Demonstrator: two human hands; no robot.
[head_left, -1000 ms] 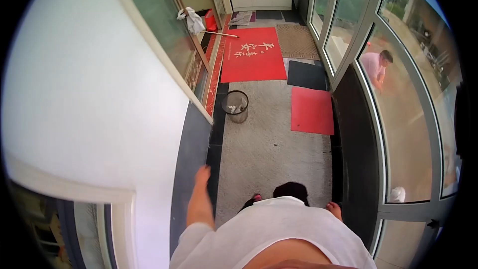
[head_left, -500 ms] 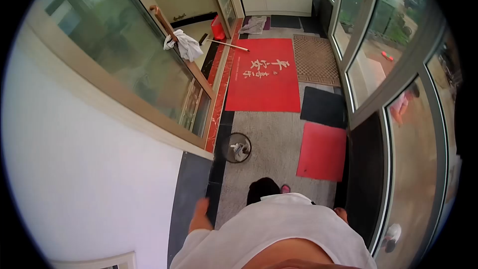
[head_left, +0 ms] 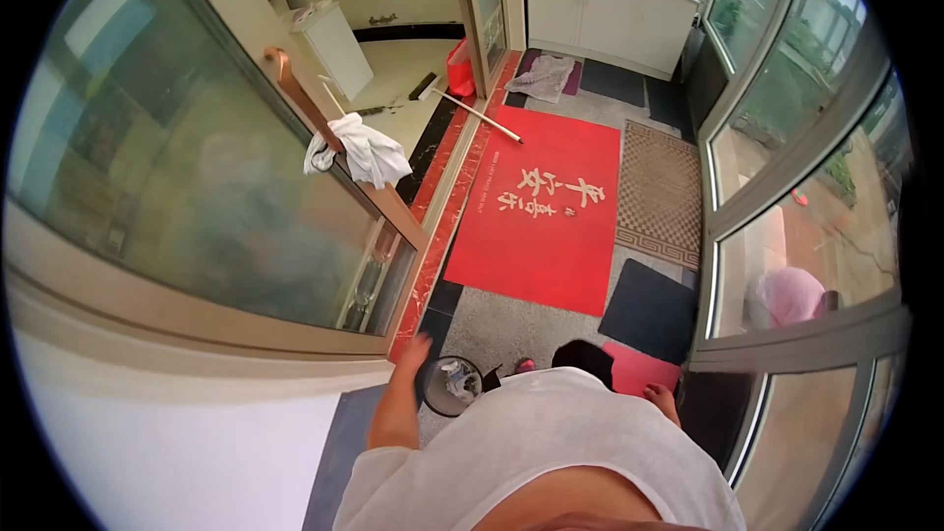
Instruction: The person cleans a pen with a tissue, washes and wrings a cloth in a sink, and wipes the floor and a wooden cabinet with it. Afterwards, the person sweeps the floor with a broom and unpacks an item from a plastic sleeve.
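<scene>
My left hand (head_left: 417, 352) hangs at my left side, slightly blurred, with nothing seen in it and its fingers loosely stretched. Just to the right of it, on the floor, stands a round dark-rimmed waste bin (head_left: 452, 386) with crumpled white paper inside. My right hand (head_left: 661, 397) is partly hidden by my white shirt, near the small red mat (head_left: 639, 370); its fingers look loosely apart, and no held thing shows. Ahead of me lies a large red doormat (head_left: 536, 211) with pale characters. A long-handled broom (head_left: 477, 116) rests across the threshold onto this mat.
A glass door (head_left: 197, 167) stands open at left, a white cloth (head_left: 364, 149) on its handle. Dark (head_left: 649, 313) and brown patterned (head_left: 659, 192) mats line the right. Farther back are a grey rag (head_left: 543, 77) and white cabinet (head_left: 605, 15). Beyond the right-hand glass, someone in pink (head_left: 792, 295) bends.
I have moved forward, so the bin, mats and door are nearer. My left hand has swung forward beside the bin. More of the right hand shows.
</scene>
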